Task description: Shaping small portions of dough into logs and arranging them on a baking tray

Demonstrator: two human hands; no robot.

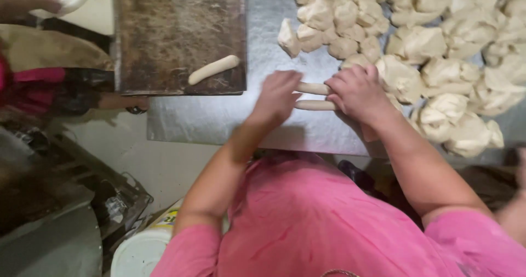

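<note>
Looking down from my head, I see my left hand and my right hand lying palm-down on the metal counter, side by side, each pressed flat over two thin dough ropes that lie one above the other and run between my hands. My left fingers are stretched out and slightly spread on top of the ropes' left ends; they are not closed around anything, only resting on the dough, though the hand is somewhat blurred. My right fingers are likewise extended and lie flat over the ropes' right ends, gripping nothing. Only the short middle stretch of each rope shows between my hands. Just beyond and to the right of my right hand sits a big heap of rough dough lumps, spreading across the upper right of the counter, the nearest lumps touching or nearly touching my knuckles. To the upper left a dark, worn baking tray rests on the counter, with one finished dough stick lying tilted near its lower right corner. Below the counter edge, near my left elbow, stands a white bucket.
</note>
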